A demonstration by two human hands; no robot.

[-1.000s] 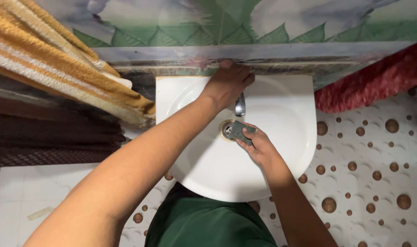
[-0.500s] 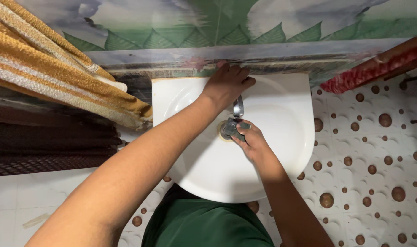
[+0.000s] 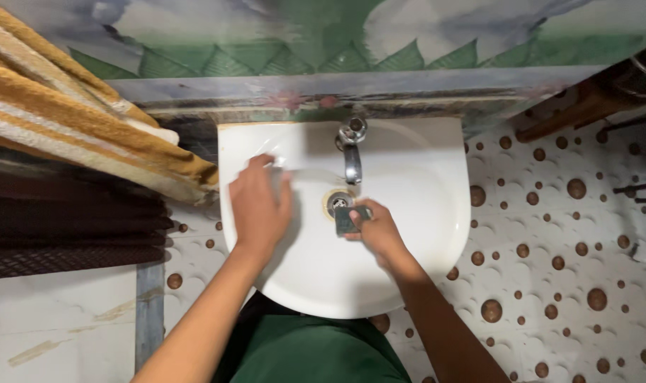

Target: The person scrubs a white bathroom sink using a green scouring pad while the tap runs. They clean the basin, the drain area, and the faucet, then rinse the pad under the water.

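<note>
A white wash basin [image 3: 422, 213] is fixed to the wall, with a metal tap [image 3: 351, 145] at its back and a round drain [image 3: 337, 201] in the middle. My right hand [image 3: 376, 230] holds a small dark green scrub pad [image 3: 349, 219] just below the drain. My left hand [image 3: 257, 206] hovers flat over the basin's left side, fingers loosely spread, holding nothing.
Striped orange and cream towels [image 3: 75, 124] hang at the left above dark cloth [image 3: 68, 227]. A painted wall ledge [image 3: 301, 89] runs behind the basin. The floor [image 3: 549, 269] is white tile with brown dots. A wooden piece [image 3: 585, 106] sits at the upper right.
My left hand has come off the tap and moved down and left over the basin. The right hand with the pad has shifted slightly left below the drain.
</note>
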